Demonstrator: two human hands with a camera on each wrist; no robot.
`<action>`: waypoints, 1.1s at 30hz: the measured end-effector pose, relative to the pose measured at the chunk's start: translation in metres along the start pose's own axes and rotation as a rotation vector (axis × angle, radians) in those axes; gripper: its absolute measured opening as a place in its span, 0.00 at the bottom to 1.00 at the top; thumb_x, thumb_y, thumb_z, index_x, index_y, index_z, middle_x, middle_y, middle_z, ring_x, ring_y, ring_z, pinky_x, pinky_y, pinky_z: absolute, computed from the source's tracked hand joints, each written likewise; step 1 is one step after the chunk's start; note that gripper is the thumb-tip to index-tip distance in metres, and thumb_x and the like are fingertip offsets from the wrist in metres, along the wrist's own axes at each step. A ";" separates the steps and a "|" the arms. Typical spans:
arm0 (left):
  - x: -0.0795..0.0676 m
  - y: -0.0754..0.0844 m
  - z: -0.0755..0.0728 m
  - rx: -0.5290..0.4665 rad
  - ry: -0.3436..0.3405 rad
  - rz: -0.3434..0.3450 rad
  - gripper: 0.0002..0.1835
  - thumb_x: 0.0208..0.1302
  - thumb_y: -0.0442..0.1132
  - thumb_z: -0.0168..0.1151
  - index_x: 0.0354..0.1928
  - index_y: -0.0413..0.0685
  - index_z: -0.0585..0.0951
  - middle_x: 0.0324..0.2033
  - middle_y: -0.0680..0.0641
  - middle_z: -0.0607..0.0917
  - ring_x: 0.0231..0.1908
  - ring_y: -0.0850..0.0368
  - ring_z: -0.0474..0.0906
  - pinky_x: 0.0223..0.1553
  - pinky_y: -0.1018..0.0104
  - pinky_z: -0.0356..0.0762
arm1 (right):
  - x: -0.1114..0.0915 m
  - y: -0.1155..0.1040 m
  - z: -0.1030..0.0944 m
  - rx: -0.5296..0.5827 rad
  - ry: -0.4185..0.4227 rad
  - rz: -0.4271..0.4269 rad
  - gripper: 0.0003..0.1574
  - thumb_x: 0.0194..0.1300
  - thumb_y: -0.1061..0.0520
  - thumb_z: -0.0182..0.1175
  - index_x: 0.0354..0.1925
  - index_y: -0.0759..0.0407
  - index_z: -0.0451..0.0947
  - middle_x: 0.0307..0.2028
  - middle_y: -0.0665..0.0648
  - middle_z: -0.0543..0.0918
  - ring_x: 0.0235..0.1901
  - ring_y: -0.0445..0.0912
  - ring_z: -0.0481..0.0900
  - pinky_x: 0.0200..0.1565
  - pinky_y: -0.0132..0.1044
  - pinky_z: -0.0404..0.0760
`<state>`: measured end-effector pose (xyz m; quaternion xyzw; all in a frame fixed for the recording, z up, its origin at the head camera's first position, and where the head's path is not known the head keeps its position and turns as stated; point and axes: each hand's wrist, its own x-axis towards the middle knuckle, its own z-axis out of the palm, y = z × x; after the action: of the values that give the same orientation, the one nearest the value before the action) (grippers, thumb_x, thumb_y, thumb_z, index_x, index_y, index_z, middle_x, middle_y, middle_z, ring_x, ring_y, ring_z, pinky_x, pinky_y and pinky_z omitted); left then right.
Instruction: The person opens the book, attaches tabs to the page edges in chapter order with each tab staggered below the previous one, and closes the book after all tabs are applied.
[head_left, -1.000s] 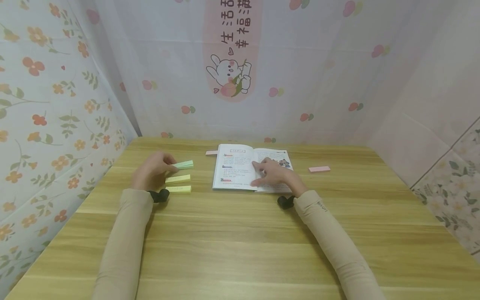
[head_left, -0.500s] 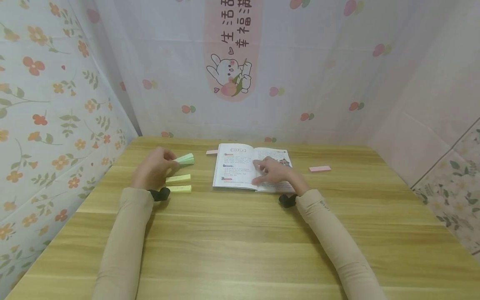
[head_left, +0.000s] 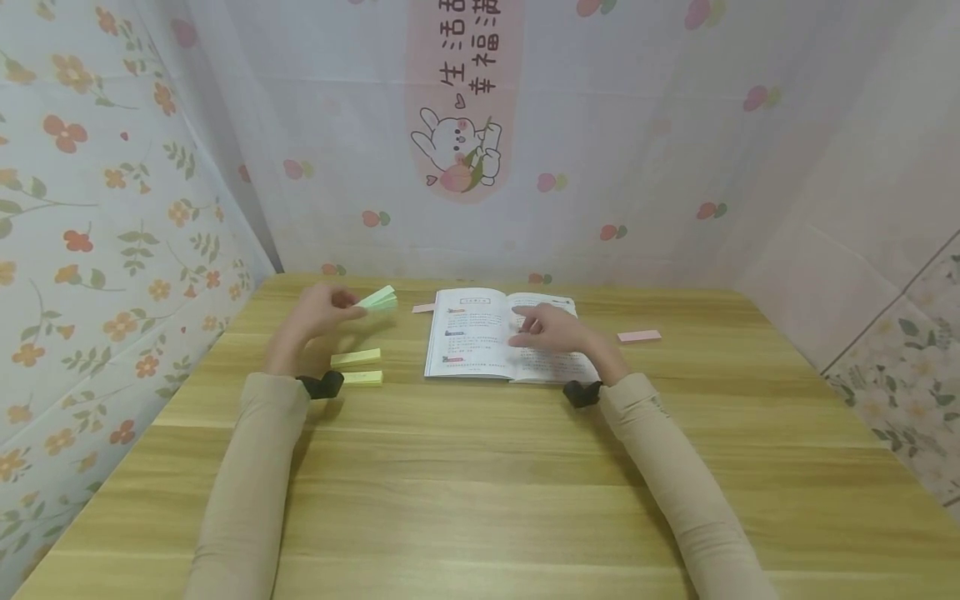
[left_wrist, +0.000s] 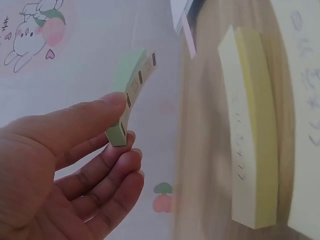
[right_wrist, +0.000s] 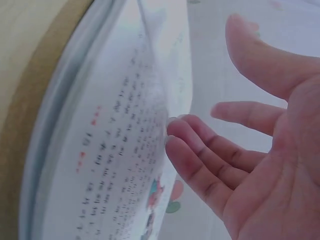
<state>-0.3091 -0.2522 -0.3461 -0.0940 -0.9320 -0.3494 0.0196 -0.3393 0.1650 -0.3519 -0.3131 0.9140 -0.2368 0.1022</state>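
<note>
My left hand [head_left: 318, 312] pinches a green sticky note pad [head_left: 378, 298] between thumb and fingers, raised over the left part of the table. In the left wrist view the pad [left_wrist: 129, 70] looks slightly bent, with dark printed marks along one side. An open book [head_left: 467, 342] lies in the middle, printed text on both pages. Over its right-hand page is my right hand [head_left: 553, 327], holding nothing. The right wrist view has its thumb spread and the other fingers loosely bent, fingertips right at the page [right_wrist: 120, 145].
Two yellow sticky note pads [head_left: 356, 358] lie below my left hand, one in front of the other. A pink strip [head_left: 422, 308] pokes out at the book's left edge. Another pink strip [head_left: 639, 337] lies right of the book. Printed curtains [head_left: 337, 125] enclose the table [head_left: 480, 483].
My left hand has lifted the green pad up and away from the yellow pads. My right hand has risen slightly off the page and drifted right; the book stays in place.
</note>
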 end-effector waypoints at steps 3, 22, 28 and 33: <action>0.001 0.006 -0.001 0.009 0.022 0.037 0.20 0.69 0.43 0.65 0.52 0.31 0.81 0.49 0.31 0.83 0.53 0.35 0.78 0.56 0.41 0.75 | -0.001 -0.002 -0.004 0.027 0.030 0.004 0.44 0.70 0.48 0.64 0.73 0.69 0.61 0.54 0.69 0.80 0.53 0.60 0.81 0.55 0.53 0.78; 0.001 0.064 0.001 0.017 0.108 0.192 0.16 0.68 0.39 0.66 0.49 0.32 0.81 0.44 0.34 0.85 0.46 0.41 0.80 0.59 0.43 0.69 | -0.010 -0.032 -0.021 0.090 0.306 -0.083 0.31 0.73 0.52 0.62 0.66 0.66 0.73 0.49 0.63 0.83 0.47 0.55 0.82 0.46 0.48 0.83; 0.000 0.081 0.003 -0.005 0.122 0.255 0.14 0.66 0.37 0.67 0.48 0.33 0.81 0.44 0.36 0.85 0.44 0.43 0.80 0.51 0.51 0.77 | -0.015 -0.043 -0.025 0.096 0.393 -0.116 0.27 0.74 0.52 0.61 0.65 0.63 0.75 0.48 0.60 0.84 0.45 0.53 0.82 0.47 0.46 0.82; -0.002 0.094 0.007 -0.031 0.112 0.290 0.13 0.66 0.35 0.68 0.48 0.33 0.81 0.44 0.37 0.85 0.44 0.44 0.80 0.51 0.53 0.78 | -0.018 -0.051 -0.026 0.093 0.457 -0.155 0.24 0.73 0.55 0.61 0.64 0.63 0.77 0.46 0.60 0.84 0.44 0.52 0.82 0.49 0.47 0.82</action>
<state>-0.2893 -0.1787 -0.2908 -0.2081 -0.9006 -0.3621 0.1204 -0.3072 0.1506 -0.3035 -0.3154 0.8749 -0.3503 -0.1114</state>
